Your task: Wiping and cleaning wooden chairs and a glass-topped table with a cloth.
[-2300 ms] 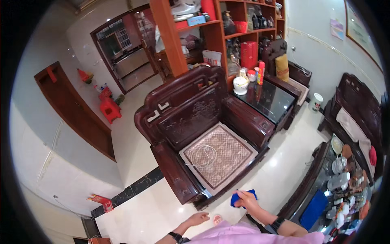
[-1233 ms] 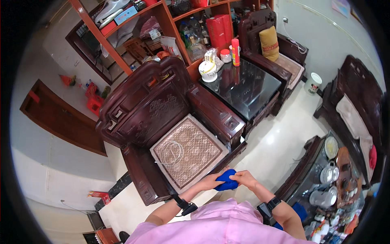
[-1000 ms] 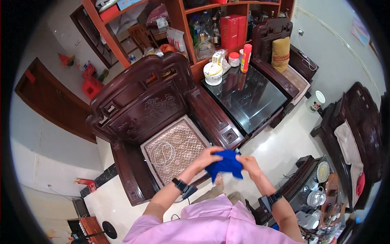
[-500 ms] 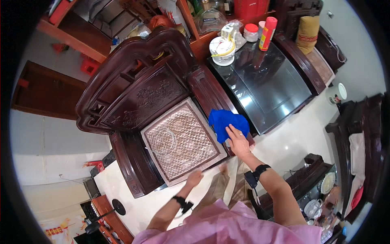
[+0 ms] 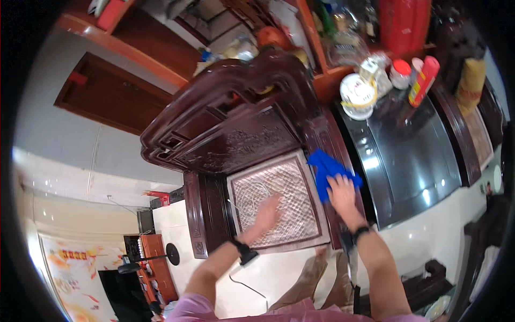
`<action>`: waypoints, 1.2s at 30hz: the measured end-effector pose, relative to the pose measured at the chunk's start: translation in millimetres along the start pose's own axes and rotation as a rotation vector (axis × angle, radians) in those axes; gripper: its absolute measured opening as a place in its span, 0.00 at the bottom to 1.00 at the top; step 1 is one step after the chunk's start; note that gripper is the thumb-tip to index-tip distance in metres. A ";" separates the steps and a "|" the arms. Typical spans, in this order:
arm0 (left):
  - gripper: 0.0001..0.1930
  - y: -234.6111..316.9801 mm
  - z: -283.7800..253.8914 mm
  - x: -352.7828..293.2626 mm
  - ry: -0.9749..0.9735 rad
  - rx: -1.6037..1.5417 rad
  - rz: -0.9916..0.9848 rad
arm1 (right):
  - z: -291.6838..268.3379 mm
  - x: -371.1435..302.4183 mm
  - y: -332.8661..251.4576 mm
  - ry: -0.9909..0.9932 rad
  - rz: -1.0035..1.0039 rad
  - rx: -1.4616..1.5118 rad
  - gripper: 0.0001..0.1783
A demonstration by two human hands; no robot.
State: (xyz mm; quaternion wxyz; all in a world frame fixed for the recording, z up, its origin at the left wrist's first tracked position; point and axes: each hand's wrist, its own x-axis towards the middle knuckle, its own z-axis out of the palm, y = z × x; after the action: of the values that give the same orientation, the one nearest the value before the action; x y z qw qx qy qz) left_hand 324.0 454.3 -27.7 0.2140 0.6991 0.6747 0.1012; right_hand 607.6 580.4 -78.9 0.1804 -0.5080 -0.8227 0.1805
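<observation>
The left hand [image 5: 267, 214] is now brought over the seat pad [image 5: 300, 220], near the white cable [image 5: 229, 202], its grip too blurred to tell, so the blue cloth [image 5: 324, 174] on the armrest [image 5: 326, 131] is left to the right hand [image 5: 342, 194], laid flat with fingers spread, beyond which blurred print is borne by a white canister [image 5: 358, 97].

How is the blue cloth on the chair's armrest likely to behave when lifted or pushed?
The blue cloth would probably hang limp, since it lies in uneven folds. It looks thin, so likely light. Pushed by the right hand, it may slide or bunch on the armrest, whose wood looks polished.
</observation>
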 end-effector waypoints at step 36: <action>0.11 -10.1 -351.3 280.1 0.880 0.818 0.427 | 63.3 234.6 -23.3 0.226 -0.110 -0.030 0.12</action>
State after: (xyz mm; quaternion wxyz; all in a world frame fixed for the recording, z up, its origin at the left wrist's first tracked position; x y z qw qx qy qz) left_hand 183.1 787.9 238.6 -0.3922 0.7364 0.5295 0.1536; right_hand 461.0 774.7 -96.2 0.2739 -0.4820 -0.8262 0.0997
